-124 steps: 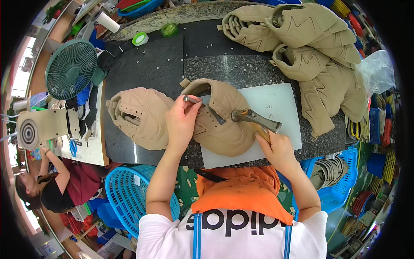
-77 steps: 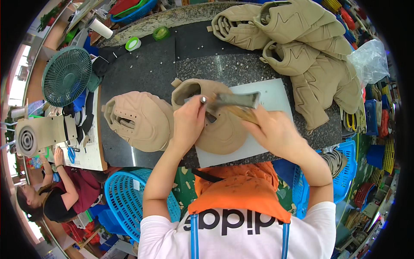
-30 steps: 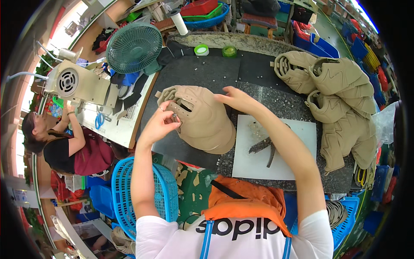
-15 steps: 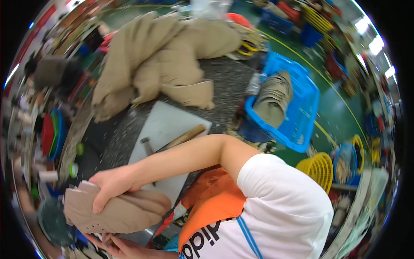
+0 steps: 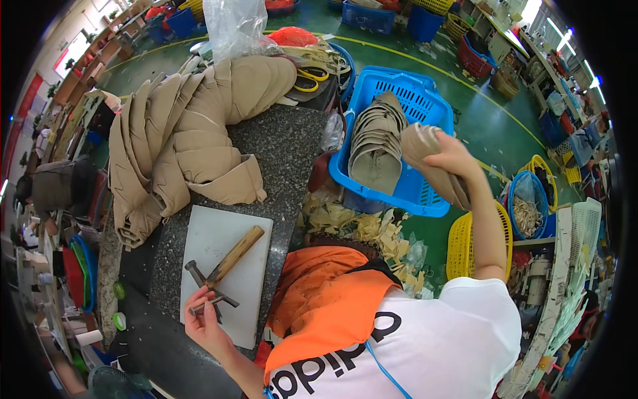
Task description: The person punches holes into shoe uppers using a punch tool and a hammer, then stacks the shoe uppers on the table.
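Note:
My right hand (image 5: 454, 158) is raised at the right, closed around a small stack of tan shoe uppers (image 5: 433, 159), beside the blue plastic basket (image 5: 444, 110). More tan uppers (image 5: 379, 143) stand nested in a row inside that basket. Over the white board (image 5: 226, 233), my left hand (image 5: 205, 321) pinches a thin metal rod, like a punch (image 5: 205, 306). Just beyond those fingers lies a hammer (image 5: 236, 255) with a wooden handle, its metal head pointing toward the hand. A large heap of tan uppers (image 5: 199, 133) covers the far left of the dark speckled table (image 5: 282, 149).
Yellow-handled scissors (image 5: 307, 80) lie by the heap's far end, near a clear plastic bag (image 5: 232, 26). Scraps (image 5: 372, 229) are piled between table and basket. A yellow basket (image 5: 458, 249) and a round blue basket (image 5: 528, 206) stand at the right on the green floor.
My right hand has swung from the lower left to the right, carrying the uppers to the blue basket. The left hand is now over the board with the punch. The view has shifted.

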### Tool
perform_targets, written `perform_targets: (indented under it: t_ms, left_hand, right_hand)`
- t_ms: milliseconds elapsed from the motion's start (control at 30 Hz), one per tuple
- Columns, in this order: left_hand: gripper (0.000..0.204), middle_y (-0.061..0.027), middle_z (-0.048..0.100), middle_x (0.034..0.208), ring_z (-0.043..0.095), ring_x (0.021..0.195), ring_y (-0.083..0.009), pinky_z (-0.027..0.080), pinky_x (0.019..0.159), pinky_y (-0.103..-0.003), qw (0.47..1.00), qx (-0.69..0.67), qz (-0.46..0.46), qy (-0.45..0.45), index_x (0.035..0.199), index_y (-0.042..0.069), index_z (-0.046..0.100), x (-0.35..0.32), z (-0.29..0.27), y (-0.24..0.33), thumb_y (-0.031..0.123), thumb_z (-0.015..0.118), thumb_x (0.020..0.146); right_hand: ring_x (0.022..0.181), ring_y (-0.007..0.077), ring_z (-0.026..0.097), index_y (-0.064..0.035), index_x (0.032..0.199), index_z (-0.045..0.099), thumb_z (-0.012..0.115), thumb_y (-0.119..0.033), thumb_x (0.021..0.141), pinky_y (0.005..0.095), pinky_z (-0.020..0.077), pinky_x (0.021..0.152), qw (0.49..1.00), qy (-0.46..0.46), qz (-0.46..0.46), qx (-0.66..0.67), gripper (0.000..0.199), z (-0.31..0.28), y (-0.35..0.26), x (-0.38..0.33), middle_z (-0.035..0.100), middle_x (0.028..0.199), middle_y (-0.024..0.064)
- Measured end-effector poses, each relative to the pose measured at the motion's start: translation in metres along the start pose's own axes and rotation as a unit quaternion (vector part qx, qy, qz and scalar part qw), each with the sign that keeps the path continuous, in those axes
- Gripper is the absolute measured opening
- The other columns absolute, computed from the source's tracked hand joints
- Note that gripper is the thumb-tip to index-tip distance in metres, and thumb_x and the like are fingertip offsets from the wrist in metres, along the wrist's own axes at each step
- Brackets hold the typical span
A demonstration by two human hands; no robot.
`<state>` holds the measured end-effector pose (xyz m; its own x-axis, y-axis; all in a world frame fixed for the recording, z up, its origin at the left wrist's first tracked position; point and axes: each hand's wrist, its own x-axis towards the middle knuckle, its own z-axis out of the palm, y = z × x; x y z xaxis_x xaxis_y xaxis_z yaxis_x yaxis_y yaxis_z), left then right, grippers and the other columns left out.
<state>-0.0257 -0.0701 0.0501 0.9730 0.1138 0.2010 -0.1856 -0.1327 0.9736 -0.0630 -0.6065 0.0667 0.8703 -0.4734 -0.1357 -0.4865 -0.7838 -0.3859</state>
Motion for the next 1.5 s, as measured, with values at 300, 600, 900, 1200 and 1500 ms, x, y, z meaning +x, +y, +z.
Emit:
perform_targets:
  t_ms: [300,600,900,1200,1500]
  left_hand:
    - [0.009,-0.0121,0.061,0.102,0.058,0.088,-0.0160,0.045,0.082,-0.028,0.997,0.025,-0.045,0.057,0.091,0.000,0.057,-0.015,-0.006,-0.018,-0.002,0.057,0.082]
    - [0.009,-0.0125,0.061,0.100,0.058,0.087,-0.0162,0.045,0.081,-0.028,0.994,0.007,-0.085,0.070,0.091,-0.001,0.057,-0.015,-0.011,-0.031,-0.003,0.057,0.082]
    - [0.009,-0.0112,0.062,0.102,0.057,0.090,-0.0131,0.045,0.080,-0.026,0.989,0.025,-0.108,0.094,0.092,-0.001,0.058,-0.020,-0.012,-0.022,-0.001,0.057,0.082]
    - [0.046,-0.0063,0.062,0.095,0.059,0.083,-0.0123,0.047,0.075,-0.026,0.987,-0.107,-0.037,0.118,0.123,-0.004,0.049,0.137,-0.050,-0.027,0.012,0.063,0.082]
    - [0.023,-0.0071,0.062,0.092,0.061,0.084,-0.0198,0.047,0.079,-0.033,0.947,-0.275,-0.136,0.096,0.103,0.001,0.059,0.242,0.015,0.007,0.014,0.062,0.084]
  right_hand:
    - [0.082,0.0435,0.059,-0.0073,0.099,0.046,0.056,-0.018,0.072,0.0526,0.0455,0.075,0.991,0.127,-0.029,-0.010,0.031,0.240,-0.010,0.091,0.060,0.099,0.0204]
    - [0.087,0.0324,0.061,0.0034,0.106,0.052,0.068,-0.021,0.068,0.0388,0.0466,0.074,0.897,0.222,0.229,0.304,0.049,0.223,-0.009,0.140,0.063,0.093,0.0209]
    - [0.106,0.0393,0.055,0.0007,0.106,0.060,0.066,-0.034,0.068,0.0443,0.0422,0.092,0.942,0.080,0.259,0.197,0.051,0.285,-0.046,0.182,0.058,0.111,0.0244]
    - [0.071,0.0237,0.060,-0.0013,0.087,0.061,0.059,-0.021,0.082,0.0326,0.0461,0.062,0.990,-0.020,-0.122,0.067,0.021,0.160,-0.076,0.097,0.061,0.077,0.0102]
    - [0.093,0.0300,0.053,-0.0068,0.106,0.055,0.072,-0.020,0.066,0.0380,0.0441,0.080,0.751,-0.095,-0.648,0.087,0.045,0.160,-0.311,-0.049,0.054,0.102,0.0099]
